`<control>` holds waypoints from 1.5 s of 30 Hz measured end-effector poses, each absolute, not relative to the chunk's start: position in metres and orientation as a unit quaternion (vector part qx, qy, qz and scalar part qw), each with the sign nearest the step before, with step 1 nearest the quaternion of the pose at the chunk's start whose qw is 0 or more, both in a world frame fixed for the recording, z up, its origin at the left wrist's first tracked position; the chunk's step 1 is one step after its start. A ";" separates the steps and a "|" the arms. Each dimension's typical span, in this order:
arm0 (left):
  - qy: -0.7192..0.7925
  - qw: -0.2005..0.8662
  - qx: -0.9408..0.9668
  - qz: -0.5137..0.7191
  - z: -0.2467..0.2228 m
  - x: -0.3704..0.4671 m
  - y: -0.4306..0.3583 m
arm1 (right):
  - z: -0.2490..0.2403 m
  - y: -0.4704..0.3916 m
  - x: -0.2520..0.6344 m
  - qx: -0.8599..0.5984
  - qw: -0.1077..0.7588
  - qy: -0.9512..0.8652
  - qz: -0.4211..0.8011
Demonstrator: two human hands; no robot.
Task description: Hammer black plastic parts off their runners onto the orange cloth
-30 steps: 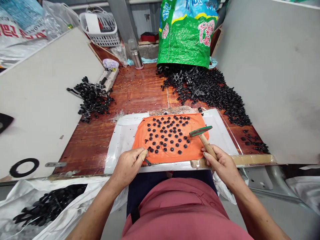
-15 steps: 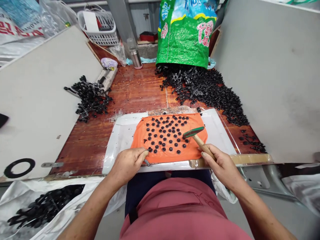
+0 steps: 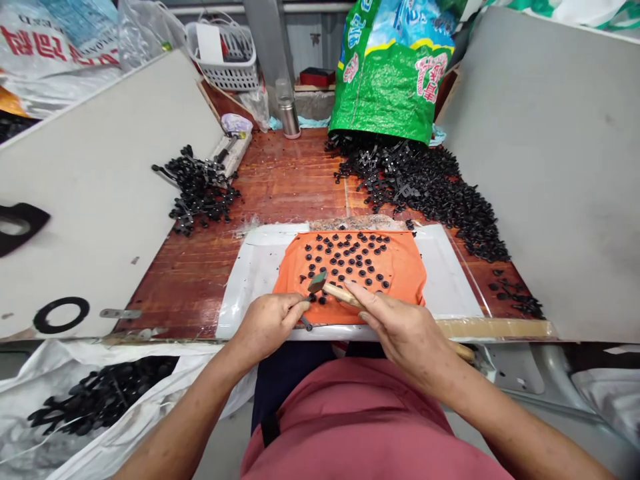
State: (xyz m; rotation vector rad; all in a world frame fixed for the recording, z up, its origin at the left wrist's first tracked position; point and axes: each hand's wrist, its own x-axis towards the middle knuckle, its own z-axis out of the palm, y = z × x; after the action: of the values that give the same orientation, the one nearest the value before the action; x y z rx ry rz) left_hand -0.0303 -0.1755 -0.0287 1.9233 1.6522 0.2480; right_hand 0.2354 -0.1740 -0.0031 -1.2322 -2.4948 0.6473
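Observation:
My right hand [image 3: 400,327] is wrapped round the wooden handle of a hammer [image 3: 341,293]. The hammer's green-edged head sits over the lower left of an orange cloth [image 3: 404,270], just right of my left fingertips. Many small black round-headed parts [image 3: 352,257] stand in loose rows on that cloth. My left hand [image 3: 267,321] is closed in a pinch at the cloth's lower left corner. Out of its fingers pokes a small black part with a round end [image 3: 307,325]; the rest is hidden. Under the cloth lies a board covered in white plastic [image 3: 447,280].
A large heap of black parts [image 3: 430,190] spills from a green bag [image 3: 385,100] at the back right. Another pile [image 3: 200,190] lies left. Grey panels [image 3: 565,167] flank the wooden table [image 3: 285,180]. A steel flask [image 3: 289,119] and a white basket [image 3: 225,73] stand behind.
My right hand has swung the hammer leftward, from the cloth's right side to close by my left hand. The left hand keeps its pinch at the cloth's corner. The whole view has shifted slightly.

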 end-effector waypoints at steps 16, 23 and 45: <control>0.624 0.281 0.721 0.108 -0.035 -0.029 -0.179 | -0.014 -0.172 0.228 -0.436 0.112 -0.880 0.152; 0.642 0.296 0.700 0.104 -0.037 -0.028 -0.183 | -0.016 -0.174 0.220 -0.435 0.074 -0.879 0.180; 0.668 0.398 0.575 0.256 -0.031 -0.056 -0.245 | 0.026 -0.082 0.106 -0.406 -0.072 -0.904 0.112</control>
State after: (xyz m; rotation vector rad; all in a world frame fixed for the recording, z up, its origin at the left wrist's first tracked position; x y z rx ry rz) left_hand -0.0557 -0.2447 -0.0309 1.4562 1.6903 0.6471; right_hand 0.1056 -0.0823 0.0259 -1.3389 -2.9778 0.3702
